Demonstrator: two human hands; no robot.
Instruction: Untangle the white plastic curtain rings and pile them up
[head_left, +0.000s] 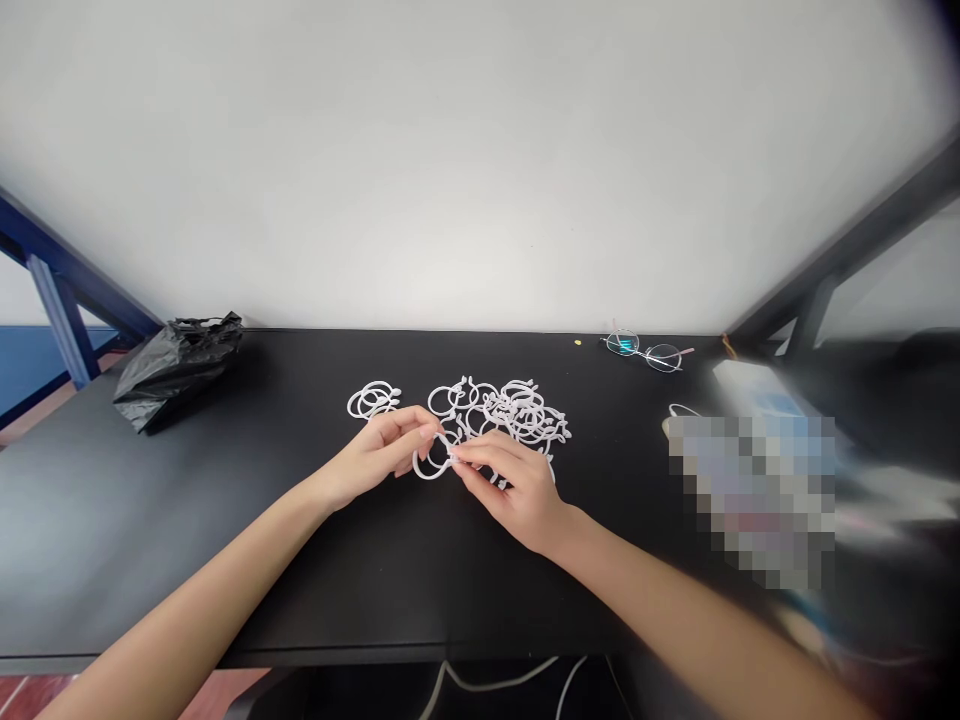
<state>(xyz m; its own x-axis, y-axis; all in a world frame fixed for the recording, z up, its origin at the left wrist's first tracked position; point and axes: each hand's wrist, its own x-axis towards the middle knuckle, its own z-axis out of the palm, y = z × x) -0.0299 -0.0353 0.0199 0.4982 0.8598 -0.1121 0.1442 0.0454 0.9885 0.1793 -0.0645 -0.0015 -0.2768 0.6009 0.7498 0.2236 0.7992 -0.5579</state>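
Between my hands is a white plastic curtain ring (429, 477), held a little above the dark table. My left hand (388, 445) pinches its upper left part between thumb and fingers. On the other side, the fingertips of my right hand (517, 485) close on the ring's right side; the exact contact is partly hidden by the fingers. Behind and to the right lies a loose pile of similar white rings (517, 405), partly covered by my right hand. A smaller group of white rings (371, 398) rests just beyond my left hand.
On the black table (337, 590), a crumpled black plastic bag (180, 365) lies at the back left. Eyeglasses (641, 352) rest near the wall, beside a tiny yellow bit (577, 342). Blurred items, partly pixelated, occupy the right side. Pale cables (495, 688) hang below the front edge.
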